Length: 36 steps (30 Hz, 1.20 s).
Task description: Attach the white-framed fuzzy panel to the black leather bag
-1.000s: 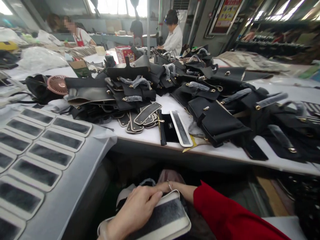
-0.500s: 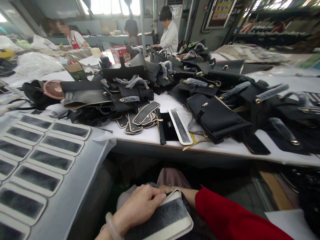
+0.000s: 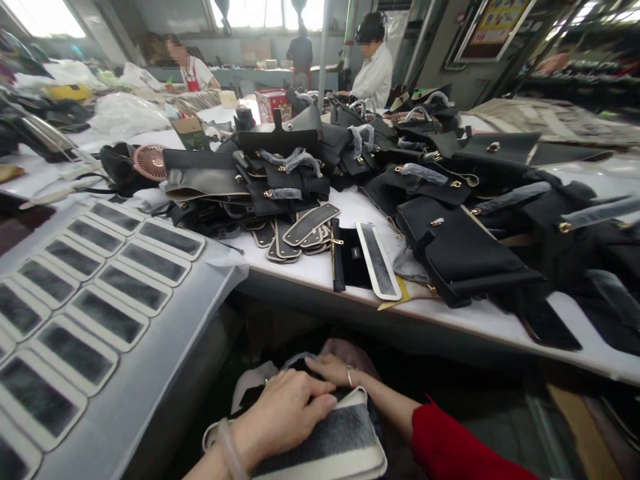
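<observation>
Low in the view, over my lap, my left hand point(image 3: 290, 408) lies across a white-edged panel point(image 3: 345, 427) with a dark grey centre. Its thumb and fingers bend together over the panel's upper edge. Just beyond it, my right hand point(image 3: 334, 370) is closed on a black handbag under the panel; its lower fingers are hidden behind my left hand. By the right fingertips shows a clear plastic-wrapped handle point(image 3: 299, 359). Most of the handbag is covered by the hands and panel.
At the left, a grey-covered board point(image 3: 165, 353) bears rows of similar panels. On the white table point(image 3: 280, 275) lie dark oval-ended pieces point(image 3: 311, 225), one loose panel point(image 3: 379, 260), a pile of black handbags point(image 3: 465, 247) and a pink fan point(image 3: 150, 162). Several people are farther back.
The camera view has turned a little left, so the table scene sits farther right. My right hand has come more into sight beyond my left, toward the wrapped handle. My left hand stays on the panel.
</observation>
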Available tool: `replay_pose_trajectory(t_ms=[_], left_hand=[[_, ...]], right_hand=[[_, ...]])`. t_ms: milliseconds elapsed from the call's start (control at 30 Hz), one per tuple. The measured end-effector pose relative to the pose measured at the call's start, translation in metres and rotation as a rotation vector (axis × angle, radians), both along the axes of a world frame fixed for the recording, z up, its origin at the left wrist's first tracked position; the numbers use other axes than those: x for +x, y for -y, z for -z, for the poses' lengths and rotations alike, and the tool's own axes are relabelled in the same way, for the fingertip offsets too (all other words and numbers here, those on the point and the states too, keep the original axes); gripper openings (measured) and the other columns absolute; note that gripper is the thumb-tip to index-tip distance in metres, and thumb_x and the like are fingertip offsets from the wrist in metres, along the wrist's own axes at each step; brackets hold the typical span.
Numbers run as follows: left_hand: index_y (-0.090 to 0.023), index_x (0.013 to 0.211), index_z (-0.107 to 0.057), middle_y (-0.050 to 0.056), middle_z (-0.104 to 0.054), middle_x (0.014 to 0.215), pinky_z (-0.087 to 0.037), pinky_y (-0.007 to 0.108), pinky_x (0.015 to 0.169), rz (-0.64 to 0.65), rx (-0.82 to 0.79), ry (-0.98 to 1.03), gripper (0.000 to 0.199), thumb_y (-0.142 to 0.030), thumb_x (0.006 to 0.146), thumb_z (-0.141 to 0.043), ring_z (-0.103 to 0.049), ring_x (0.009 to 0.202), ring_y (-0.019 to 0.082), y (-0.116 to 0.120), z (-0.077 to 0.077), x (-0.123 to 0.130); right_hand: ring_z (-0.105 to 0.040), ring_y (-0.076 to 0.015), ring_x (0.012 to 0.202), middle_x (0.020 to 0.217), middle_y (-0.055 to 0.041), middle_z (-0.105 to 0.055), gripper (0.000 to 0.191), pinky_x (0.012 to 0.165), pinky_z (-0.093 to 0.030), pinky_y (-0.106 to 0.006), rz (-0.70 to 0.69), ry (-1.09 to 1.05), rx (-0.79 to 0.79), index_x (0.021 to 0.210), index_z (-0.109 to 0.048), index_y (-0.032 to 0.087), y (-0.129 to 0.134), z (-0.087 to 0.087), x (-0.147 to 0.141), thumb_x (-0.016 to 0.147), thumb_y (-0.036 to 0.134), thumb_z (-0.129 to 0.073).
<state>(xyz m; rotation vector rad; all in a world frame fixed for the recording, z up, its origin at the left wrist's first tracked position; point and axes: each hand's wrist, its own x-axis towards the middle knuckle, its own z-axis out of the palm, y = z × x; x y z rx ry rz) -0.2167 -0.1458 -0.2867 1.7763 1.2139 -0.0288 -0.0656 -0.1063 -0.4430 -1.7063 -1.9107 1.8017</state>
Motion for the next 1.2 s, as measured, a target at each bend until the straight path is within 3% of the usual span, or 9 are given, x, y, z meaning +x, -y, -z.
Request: replay_pose_trajectory(t_ms=[133,267,367,733,867,933,1000,1100,1200], left_hand=[[-0.022,0.07,-0.056,-0.002,-0.057,0.066,-0.026,0.028,0.064,-0.009,0.01,0.009,0.028,-0.037,0.09,-0.042,-0.055,0.068,0.015,0.002,-0.001,0.0],[-0.018,0.062,-0.047,-0.002,-0.048,0.059,-0.022,0.029,0.059,-0.023,0.018,-0.008,0.032,-0.037,0.088,-0.043,-0.047,0.06,0.012,0.003,-0.002,-0.001],[-0.018,0.061,-0.047,-0.002,-0.043,0.057,-0.02,0.029,0.056,-0.035,0.023,-0.005,0.033,-0.038,0.088,-0.044,-0.042,0.055,0.011,0.004,-0.002,-0.001],[-0.019,0.061,-0.052,0.0,-0.045,0.057,-0.02,0.031,0.058,-0.021,0.023,0.052,0.031,-0.037,0.085,-0.044,-0.042,0.056,0.014,0.004,0.002,-0.009],[-0.018,0.063,-0.057,0.001,-0.048,0.059,-0.021,0.03,0.057,0.034,-0.034,0.063,0.03,-0.036,0.084,-0.046,-0.044,0.057,0.015,-0.005,0.004,-0.014],[-0.018,0.066,-0.063,0.002,-0.054,0.062,-0.026,0.029,0.057,0.052,-0.102,0.084,0.035,-0.041,0.086,-0.046,-0.046,0.058,0.015,-0.014,0.009,-0.027],[-0.016,0.079,-0.07,0.005,-0.064,0.076,-0.034,0.028,0.061,-0.009,-0.17,0.109,0.048,-0.052,0.091,-0.04,-0.053,0.067,0.016,-0.02,0.019,-0.051],[-0.01,0.103,-0.07,0.012,-0.068,0.1,-0.043,0.028,0.073,-0.243,-0.245,0.113,0.071,-0.065,0.093,-0.027,-0.06,0.086,0.019,-0.016,0.048,-0.095],[-0.008,0.102,-0.066,0.014,-0.067,0.102,-0.046,0.033,0.079,-0.45,-0.293,0.102,0.067,-0.062,0.096,-0.028,-0.062,0.089,0.019,0.004,0.084,-0.124]], right_hand=[[-0.059,-0.0148,0.074,0.076,-0.0045,-0.065,0.042,0.069,-0.046,-0.027,0.102,-0.105,0.071,0.081,-0.065,0.013,-0.012,-0.033,0.022,0.093,0.05,-0.048],[-0.052,-0.0116,0.057,0.063,-0.0016,-0.063,0.034,0.055,-0.041,-0.023,-0.012,-0.308,-0.039,0.077,-0.07,0.011,-0.013,-0.088,0.043,0.074,0.045,-0.065],[-0.053,-0.0119,0.06,0.065,-0.0019,-0.065,0.025,0.058,-0.041,-0.023,-0.105,-0.358,-0.079,0.075,-0.075,0.012,-0.01,-0.111,0.047,0.062,0.033,-0.074],[-0.055,-0.0141,0.074,0.083,-0.0019,-0.062,0.022,0.062,-0.041,-0.021,-0.19,-0.243,0.073,0.084,-0.074,0.016,0.008,-0.122,0.049,0.07,0.033,-0.072],[-0.052,-0.0127,0.064,0.072,0.0003,-0.061,0.022,0.054,-0.037,-0.021,-0.309,-0.143,0.04,0.087,-0.072,0.015,0.001,-0.128,0.042,0.071,0.03,-0.068],[-0.054,-0.0138,0.067,0.073,0.0,-0.063,0.02,0.059,-0.038,-0.023,-0.404,-0.104,0.065,0.088,-0.072,0.016,-0.004,-0.13,0.034,0.074,0.03,-0.065],[-0.055,-0.0156,0.074,0.08,-0.0016,-0.065,0.024,0.066,-0.04,-0.025,-0.495,-0.073,0.099,0.087,-0.071,0.017,-0.008,-0.131,0.022,0.084,0.036,-0.057],[-0.058,-0.0192,0.083,0.092,-0.0054,-0.067,0.05,0.078,-0.043,-0.029,-0.587,-0.047,0.112,0.097,-0.07,0.018,-0.011,-0.126,0.0,0.097,0.051,-0.032],[-0.062,-0.0234,0.098,0.109,-0.0091,-0.068,0.067,0.088,-0.044,-0.032,-0.62,-0.035,0.097,0.111,-0.068,0.018,-0.007,-0.118,-0.023,0.098,0.06,-0.018]])
